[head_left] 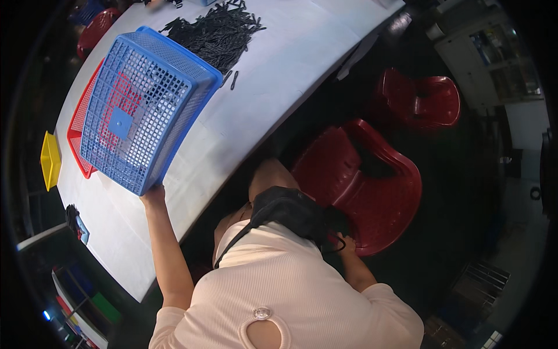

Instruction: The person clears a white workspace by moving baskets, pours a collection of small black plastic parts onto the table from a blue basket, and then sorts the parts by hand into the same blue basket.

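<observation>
A blue mesh plastic basket (120, 123) is tilted over the white table, its perforated base turned toward me. My left hand (153, 195) grips it by its near lower corner; most of the fingers are hidden behind the basket. Behind it, partly covered, a red mesh basket (77, 128) shows at its left edge and through the holes. My right hand (347, 244) is down at my right side, closed at the near edge of a red plastic chair (372, 203). A black strap loop beside it partly hides the fingers.
A heap of small black elongated pieces (224, 35) lies on the white-covered table (232, 125). A yellow tray (50, 161) stands by the far left edge. Another red chair (421, 99) is farther right. A black bag (288, 212) lies across my lap.
</observation>
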Demonstrator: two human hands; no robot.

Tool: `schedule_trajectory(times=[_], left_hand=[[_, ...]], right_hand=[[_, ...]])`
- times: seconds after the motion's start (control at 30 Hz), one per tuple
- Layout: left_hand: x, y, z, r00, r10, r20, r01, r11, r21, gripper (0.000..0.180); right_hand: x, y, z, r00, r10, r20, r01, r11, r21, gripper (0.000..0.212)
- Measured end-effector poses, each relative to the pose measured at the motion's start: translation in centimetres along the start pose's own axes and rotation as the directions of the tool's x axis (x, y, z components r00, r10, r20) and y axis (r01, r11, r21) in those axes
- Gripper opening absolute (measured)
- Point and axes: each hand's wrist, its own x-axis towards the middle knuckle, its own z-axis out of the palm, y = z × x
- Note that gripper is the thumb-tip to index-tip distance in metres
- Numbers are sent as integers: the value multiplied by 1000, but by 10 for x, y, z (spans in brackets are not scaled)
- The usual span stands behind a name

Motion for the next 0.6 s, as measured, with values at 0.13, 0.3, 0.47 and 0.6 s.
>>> schedule_trajectory(times=[0.13, 0.3, 0.47, 0.6], left_hand=[[3, 0, 14, 992, 69, 102, -71, 997, 22, 43], [27, 0, 18, 921, 155, 358, -40, 950, -309, 21], [50, -29, 52, 876, 480, 44, -468, 868, -164, 50], [32, -51, 235, 894, 442, 72, -426, 889, -172, 58]], right_hand=[[-13, 8, 14, 998, 4, 65, -8, 998, 64, 55], [12, 3, -125, 987, -96, 128, 72, 980, 184, 50], [95, -52, -361, 792, -340, -507, 559, 736, 381, 40], [98, -101, -577, 624, -714, -317, 394, -63, 917, 75]])
